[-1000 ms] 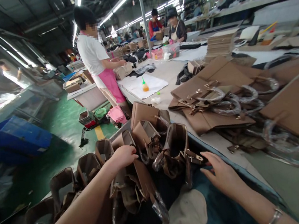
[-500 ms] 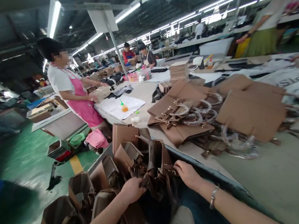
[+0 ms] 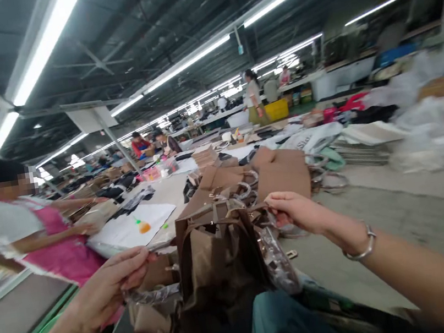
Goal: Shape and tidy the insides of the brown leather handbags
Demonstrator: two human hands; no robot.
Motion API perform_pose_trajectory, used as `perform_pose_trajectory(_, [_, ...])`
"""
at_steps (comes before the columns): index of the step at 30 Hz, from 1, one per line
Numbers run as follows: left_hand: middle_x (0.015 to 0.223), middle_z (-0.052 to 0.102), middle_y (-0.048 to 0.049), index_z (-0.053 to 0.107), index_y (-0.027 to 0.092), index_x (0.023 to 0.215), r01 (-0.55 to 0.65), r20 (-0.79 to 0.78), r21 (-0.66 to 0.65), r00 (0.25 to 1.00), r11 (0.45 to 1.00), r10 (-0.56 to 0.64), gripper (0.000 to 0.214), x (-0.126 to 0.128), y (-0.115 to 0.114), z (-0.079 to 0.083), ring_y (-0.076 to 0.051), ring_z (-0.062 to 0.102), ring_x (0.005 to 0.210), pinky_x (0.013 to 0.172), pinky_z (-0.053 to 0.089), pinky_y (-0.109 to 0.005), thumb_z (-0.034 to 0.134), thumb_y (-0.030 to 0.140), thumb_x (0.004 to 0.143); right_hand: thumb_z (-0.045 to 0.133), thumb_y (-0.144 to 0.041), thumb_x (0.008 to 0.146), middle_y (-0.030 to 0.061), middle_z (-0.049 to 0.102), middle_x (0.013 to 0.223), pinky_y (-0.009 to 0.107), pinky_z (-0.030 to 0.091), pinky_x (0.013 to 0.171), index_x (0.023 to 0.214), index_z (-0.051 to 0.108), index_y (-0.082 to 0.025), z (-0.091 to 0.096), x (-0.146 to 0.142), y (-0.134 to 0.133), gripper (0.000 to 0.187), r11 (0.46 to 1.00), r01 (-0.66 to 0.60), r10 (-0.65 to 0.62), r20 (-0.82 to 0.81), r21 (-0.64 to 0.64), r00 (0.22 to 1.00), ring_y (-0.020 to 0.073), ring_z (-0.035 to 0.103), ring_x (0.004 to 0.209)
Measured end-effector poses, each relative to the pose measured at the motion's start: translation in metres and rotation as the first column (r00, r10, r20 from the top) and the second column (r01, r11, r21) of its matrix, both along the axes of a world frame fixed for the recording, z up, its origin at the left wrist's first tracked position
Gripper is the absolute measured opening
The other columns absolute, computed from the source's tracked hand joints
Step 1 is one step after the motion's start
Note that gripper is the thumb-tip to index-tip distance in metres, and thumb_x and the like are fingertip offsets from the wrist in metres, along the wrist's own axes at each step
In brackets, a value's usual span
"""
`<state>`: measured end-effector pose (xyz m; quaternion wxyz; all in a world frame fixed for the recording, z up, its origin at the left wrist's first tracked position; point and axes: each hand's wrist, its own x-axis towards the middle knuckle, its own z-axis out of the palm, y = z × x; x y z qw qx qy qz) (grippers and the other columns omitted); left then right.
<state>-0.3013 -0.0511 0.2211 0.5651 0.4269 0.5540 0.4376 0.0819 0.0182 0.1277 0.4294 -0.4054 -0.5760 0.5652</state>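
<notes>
I hold a brown handbag (image 3: 214, 256) up in front of me, above my lap. My left hand (image 3: 112, 286) pinches its plastic-wrapped handle (image 3: 151, 295) on the left side. My right hand (image 3: 295, 212) is closed on the bag's top edge at the right, a bracelet on that wrist. A second plastic-wrapped handle (image 3: 280, 261) hangs down the bag's right side. Both hands are closed on the bag.
A long grey worktable (image 3: 380, 220) runs ahead with a pile of flat brown bag pieces (image 3: 256, 175). A person in a pink apron (image 3: 27, 234) stands at the left by a white sheet with an orange bottle (image 3: 144, 226). Other people work far back.
Both hands have lifted one brown bag out of the row of bags below, up to table height. The view has tilted upward and swung right.
</notes>
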Motion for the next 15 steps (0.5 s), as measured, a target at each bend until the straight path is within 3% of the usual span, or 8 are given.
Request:
perform_pose_trajectory(3, [0.046, 0.033, 0.0050, 0.065, 0.008, 0.079, 0.231, 0.021, -0.044, 0.973, 0.972, -0.230, 0.010, 0.059, 0.040, -0.006, -0.004, 0.026, 0.039, 0.038, 0.027, -0.015, 0.060, 0.017, 0.081, 0.058, -0.042, 0.073, -0.0034, 0.043, 0.066, 0.017, 0.042, 0.048, 0.070, 0.043, -0.018, 0.006, 0.075, -0.019, 0.028, 0.986, 0.164, -0.161, 0.069, -0.039, 0.985, 0.0054, 0.038, 0.050])
perform_pose_trajectory(5, [0.046, 0.028, 0.0073, 0.064, 0.007, 0.078, 0.370, 0.076, -0.132, 0.929, 0.919, -0.363, 0.015, 0.106, 0.070, -0.017, -0.003, 0.022, 0.038, 0.037, 0.024, -0.014, 0.058, 0.020, 0.083, 0.060, -0.040, 0.071, -0.0039, 0.043, 0.062, 0.017, 0.040, 0.045, 0.068, 0.046, -0.017, 0.002, 0.124, -0.036, 0.027, 0.959, 0.272, -0.257, 0.167, -0.076, 0.952, 0.0056, 0.038, 0.048])
perform_pose_trajectory(9, [0.047, 0.022, 0.0096, 0.061, 0.008, 0.080, 0.543, 0.130, -0.235, 0.840, 0.806, -0.527, 0.019, 0.205, 0.117, -0.032, -0.001, 0.021, 0.035, 0.035, 0.018, -0.012, 0.048, 0.020, 0.090, 0.063, -0.035, 0.070, -0.0049, 0.040, 0.052, 0.017, 0.035, 0.042, 0.062, 0.051, -0.016, -0.014, 0.210, -0.067, 0.024, 0.855, 0.507, -0.436, 0.380, -0.107, 0.816, 0.0064, 0.037, 0.046])
perform_pose_trajectory(12, [0.046, 0.018, 0.0108, 0.058, 0.008, 0.078, 0.558, 0.123, -0.312, 0.826, 0.769, -0.550, 0.024, 0.273, 0.131, -0.031, -0.001, 0.022, 0.032, 0.034, 0.015, -0.013, 0.041, 0.016, 0.092, 0.063, -0.031, 0.071, -0.0035, 0.045, 0.051, 0.018, 0.035, 0.043, 0.065, 0.057, -0.014, -0.024, 0.254, -0.083, 0.020, 0.770, 0.630, -0.509, 0.504, -0.095, 0.698, 0.0070, 0.039, 0.047])
perform_pose_trajectory(15, [0.046, 0.018, 0.0119, 0.058, 0.007, 0.082, 0.588, 0.149, -0.377, 0.801, 0.716, -0.580, 0.021, 0.319, 0.123, -0.023, -0.001, 0.023, 0.030, 0.033, 0.016, -0.013, 0.040, 0.014, 0.092, 0.061, -0.025, 0.075, -0.0019, 0.053, 0.058, 0.018, 0.038, 0.048, 0.077, 0.064, -0.014, -0.028, 0.282, -0.094, 0.012, 0.736, 0.675, -0.530, 0.570, -0.058, 0.627, 0.0078, 0.045, 0.052])
